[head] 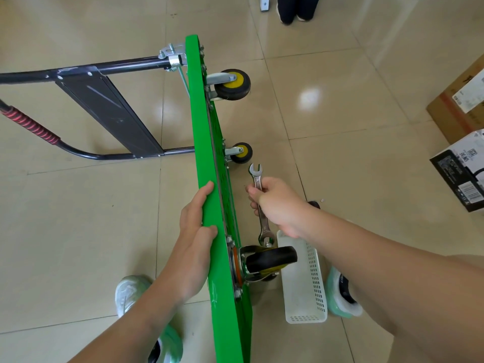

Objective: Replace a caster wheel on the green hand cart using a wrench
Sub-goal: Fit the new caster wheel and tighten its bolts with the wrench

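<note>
The green hand cart (pixel 207 142) stands on its side edge on the tiled floor, its black handle (pixel 104 111) folded out to the left. My left hand (pixel 196 231) grips the cart's upper edge, thumb and fingers curled over the rim. My right hand (pixel 275 203) holds a silver double-ended wrench (pixel 258 176) by its shaft, just right of the deck's underside. Three casters show on the underside: a near caster wheel (pixel 269 258) below the wrench's lower end, a middle caster (pixel 242 152) and a far caster (pixel 233 83).
A white perforated plastic basket (pixel 306 284) lies on the floor right of the near caster. My shoes (pixel 131 292) stand either side of the cart. Cardboard boxes (pixel 461 106) sit at the right edge. Another person's legs (pixel 296 7) are at the top.
</note>
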A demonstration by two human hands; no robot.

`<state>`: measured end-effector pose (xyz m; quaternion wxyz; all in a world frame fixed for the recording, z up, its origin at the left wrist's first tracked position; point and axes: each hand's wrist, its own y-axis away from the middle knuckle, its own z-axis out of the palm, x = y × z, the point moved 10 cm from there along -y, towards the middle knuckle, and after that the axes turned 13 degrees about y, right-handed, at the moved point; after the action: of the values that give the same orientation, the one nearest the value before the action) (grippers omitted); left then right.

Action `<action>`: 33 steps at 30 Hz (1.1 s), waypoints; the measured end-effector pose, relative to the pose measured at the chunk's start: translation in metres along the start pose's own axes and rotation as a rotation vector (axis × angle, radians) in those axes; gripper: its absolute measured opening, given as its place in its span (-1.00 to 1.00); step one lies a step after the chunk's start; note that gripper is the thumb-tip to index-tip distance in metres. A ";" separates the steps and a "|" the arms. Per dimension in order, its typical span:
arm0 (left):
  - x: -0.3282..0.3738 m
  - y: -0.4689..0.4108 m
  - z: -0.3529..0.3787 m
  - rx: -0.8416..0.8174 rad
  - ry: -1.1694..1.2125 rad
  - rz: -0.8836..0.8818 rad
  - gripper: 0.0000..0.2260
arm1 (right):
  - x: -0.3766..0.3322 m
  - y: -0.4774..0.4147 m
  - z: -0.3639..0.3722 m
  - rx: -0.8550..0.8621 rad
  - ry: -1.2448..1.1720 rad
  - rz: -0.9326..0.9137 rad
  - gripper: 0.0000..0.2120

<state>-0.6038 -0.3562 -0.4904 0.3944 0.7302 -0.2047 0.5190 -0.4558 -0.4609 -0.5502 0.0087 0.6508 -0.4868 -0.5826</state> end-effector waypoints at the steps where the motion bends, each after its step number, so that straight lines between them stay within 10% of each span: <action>1: 0.000 0.000 0.001 -0.002 0.000 0.000 -0.31 | -0.003 0.001 -0.001 0.003 0.008 -0.026 -0.85; 16: 0.006 -0.001 0.009 -0.026 0.034 -0.023 -0.32 | -0.048 0.022 -0.004 0.009 -0.044 -0.357 -0.76; 33: 0.001 -0.002 0.008 -0.011 0.037 -0.018 -0.32 | -0.047 0.035 0.019 -0.138 -0.123 -0.327 -0.80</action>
<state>-0.5976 -0.3615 -0.4916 0.4070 0.7200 -0.1935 0.5278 -0.4852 -0.4387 -0.5008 -0.0711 0.6823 -0.3331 -0.6469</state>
